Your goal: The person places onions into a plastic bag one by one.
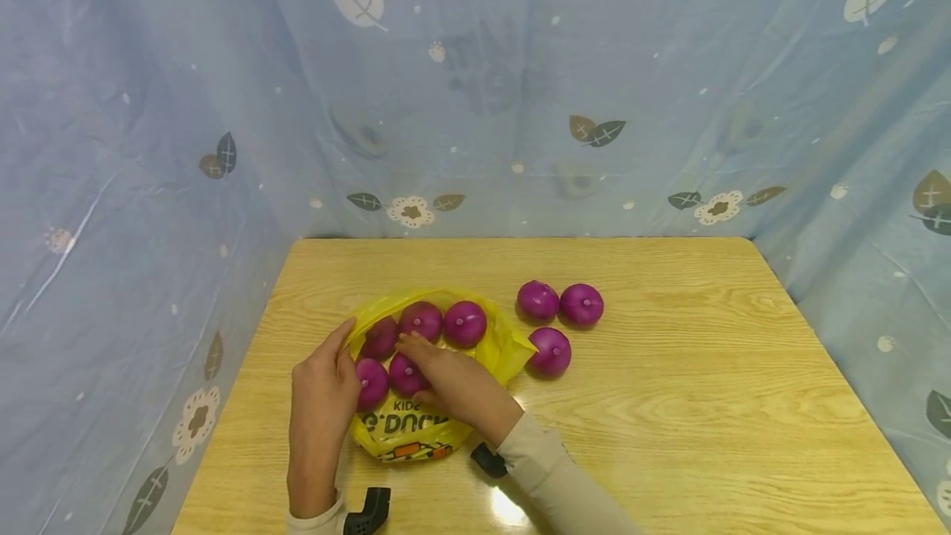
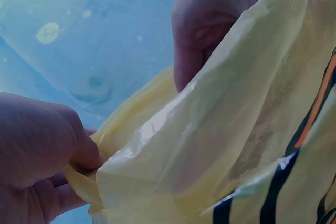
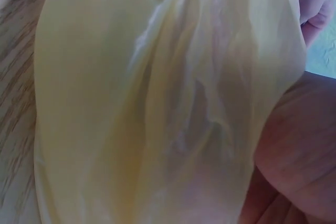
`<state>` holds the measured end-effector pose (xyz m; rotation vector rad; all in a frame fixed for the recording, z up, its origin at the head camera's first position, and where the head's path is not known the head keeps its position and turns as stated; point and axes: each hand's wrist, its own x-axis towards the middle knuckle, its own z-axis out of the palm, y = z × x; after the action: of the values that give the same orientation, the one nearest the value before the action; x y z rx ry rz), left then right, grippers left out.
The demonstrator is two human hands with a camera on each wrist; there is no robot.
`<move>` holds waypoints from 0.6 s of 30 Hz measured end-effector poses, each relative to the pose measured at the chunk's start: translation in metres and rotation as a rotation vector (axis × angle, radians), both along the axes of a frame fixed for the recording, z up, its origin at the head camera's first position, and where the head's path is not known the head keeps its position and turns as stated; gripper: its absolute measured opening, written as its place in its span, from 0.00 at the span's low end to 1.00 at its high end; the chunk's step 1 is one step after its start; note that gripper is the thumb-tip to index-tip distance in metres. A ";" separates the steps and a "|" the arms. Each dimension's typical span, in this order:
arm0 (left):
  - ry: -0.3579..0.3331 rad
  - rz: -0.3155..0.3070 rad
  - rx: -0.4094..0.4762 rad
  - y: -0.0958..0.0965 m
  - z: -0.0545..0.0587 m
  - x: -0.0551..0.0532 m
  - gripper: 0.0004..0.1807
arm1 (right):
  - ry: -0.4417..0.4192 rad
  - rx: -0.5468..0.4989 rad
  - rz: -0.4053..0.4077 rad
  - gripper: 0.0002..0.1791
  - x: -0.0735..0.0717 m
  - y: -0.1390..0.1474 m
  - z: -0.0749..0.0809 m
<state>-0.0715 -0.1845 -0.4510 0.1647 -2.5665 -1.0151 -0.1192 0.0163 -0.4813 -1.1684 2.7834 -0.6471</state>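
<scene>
A yellow plastic bag (image 1: 505,345) with dark printing lies on the table, its mouth spread open. Several purple onions (image 1: 465,324) show inside it. My left hand (image 1: 323,382) pinches the bag's left rim between thumb and fingers, as the left wrist view also shows. Reaching in over the near rim, my right hand (image 1: 464,382) has its fingers and thumb around one purple onion (image 1: 407,374) in the bag. In the right wrist view the bag's wall covers most of the picture and hides the right fingertips.
Three more purple onions (image 1: 550,352) sit on the table just right of the bag. The wooden table (image 1: 706,403) extends to the right. A blue patterned curtain (image 1: 475,64) hangs behind it and along both sides.
</scene>
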 end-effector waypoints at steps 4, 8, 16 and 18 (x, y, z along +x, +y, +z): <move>0.004 0.000 0.002 -0.001 0.000 0.001 0.23 | 0.012 0.000 0.002 0.45 0.001 0.000 0.000; 0.007 0.000 0.000 0.000 0.000 0.001 0.23 | -0.004 -0.017 -0.013 0.45 0.002 0.005 0.004; 0.022 0.002 -0.021 0.000 0.000 0.000 0.23 | -0.032 -0.046 -0.066 0.44 0.001 0.016 0.017; 0.024 0.003 -0.024 0.000 0.000 0.000 0.23 | -0.034 -0.048 -0.079 0.44 0.000 0.021 0.021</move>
<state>-0.0719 -0.1844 -0.4507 0.1485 -2.5546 -0.9789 -0.1194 0.0374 -0.4606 -1.0498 2.8122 -0.7375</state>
